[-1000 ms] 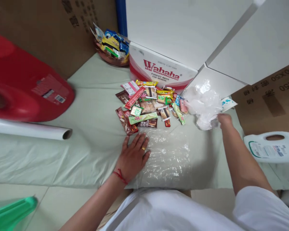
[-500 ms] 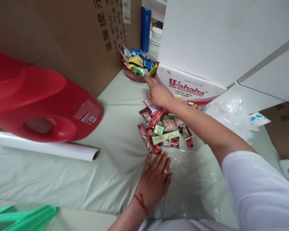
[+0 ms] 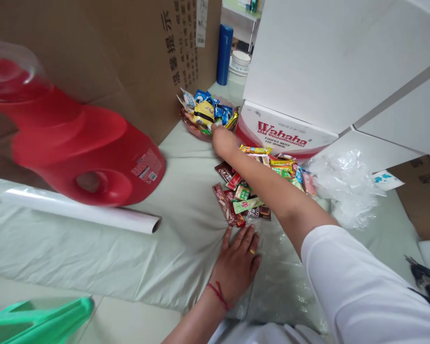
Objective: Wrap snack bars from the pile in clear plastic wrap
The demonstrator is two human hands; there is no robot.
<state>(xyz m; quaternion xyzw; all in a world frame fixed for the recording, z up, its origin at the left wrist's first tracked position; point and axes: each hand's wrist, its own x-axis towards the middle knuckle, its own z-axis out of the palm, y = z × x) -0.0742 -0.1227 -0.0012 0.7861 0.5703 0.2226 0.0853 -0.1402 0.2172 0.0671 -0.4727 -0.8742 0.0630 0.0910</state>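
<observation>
My left hand (image 3: 236, 260) lies flat on the pale green cloth (image 3: 186, 191), fingers spread, with a ring and a red string bracelet. Its fingertips are just short of a pile of wrapped snacks (image 3: 225, 205) in red, brown, green and yellow wrappers. Reaching over that pile, my right hand (image 3: 224, 142) is at the near rim of a brownish see-through bowl (image 3: 197, 130). Blue and yellow snack packets (image 3: 204, 112) fill the bowl. The right fingers are curled and mostly hidden behind the hand; whatever they hold cannot be made out.
A red jug (image 3: 118, 153) and a white roll (image 3: 82, 210) lie at left before a brown carton (image 3: 122, 57). White boxes (image 3: 308, 57) and a Wahaha carton (image 3: 283, 131) stand behind the pile. Crumpled clear plastic (image 3: 351, 186) and black-handled pliers (image 3: 423, 274) are at right.
The right hand has moved slightly closer to the bowl's near rim, its fingers now more curled. The left hand stays flat on the cloth. The camera view has shifted.
</observation>
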